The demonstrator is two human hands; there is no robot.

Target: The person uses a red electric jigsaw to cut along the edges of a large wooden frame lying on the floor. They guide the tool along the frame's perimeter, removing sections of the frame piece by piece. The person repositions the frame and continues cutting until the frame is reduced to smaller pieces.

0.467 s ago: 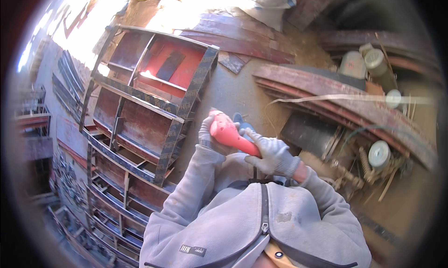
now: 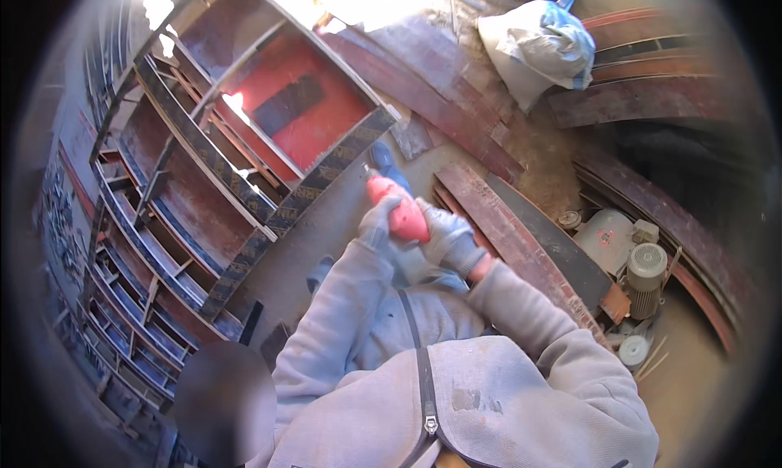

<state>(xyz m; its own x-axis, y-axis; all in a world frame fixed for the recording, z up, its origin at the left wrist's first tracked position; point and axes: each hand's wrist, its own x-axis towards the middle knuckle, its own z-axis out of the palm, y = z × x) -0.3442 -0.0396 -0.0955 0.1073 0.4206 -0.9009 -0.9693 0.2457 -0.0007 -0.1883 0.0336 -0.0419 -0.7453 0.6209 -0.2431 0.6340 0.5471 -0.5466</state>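
A red power drill (image 2: 399, 211) is held in front of my body, its narrow metal tip pointing up and to the left. My left hand (image 2: 378, 224), in a grey work glove, closes around the drill's left side. The other glove, on my right hand (image 2: 448, 238), is wrapped round the rear of the tool, with the handle mostly hidden behind it. Left of the drill, apart from its tip, stands a wooden framework (image 2: 326, 175) with red-brown panels and dark cross boards. A blue shoe (image 2: 389, 162) shows on the floor just beyond the tip.
Curved planks (image 2: 505, 224) lie stacked to the right, near an electric motor (image 2: 646, 276). A white sack (image 2: 542, 48) sits at the far right, past long flat boards (image 2: 440, 109). A blurred dark rounded shape (image 2: 224, 403) appears at lower left.
The view has shifted and turned, bringing the sack further in. The drill has swung so its tip points further up, and the right hand has come closer to the left one.
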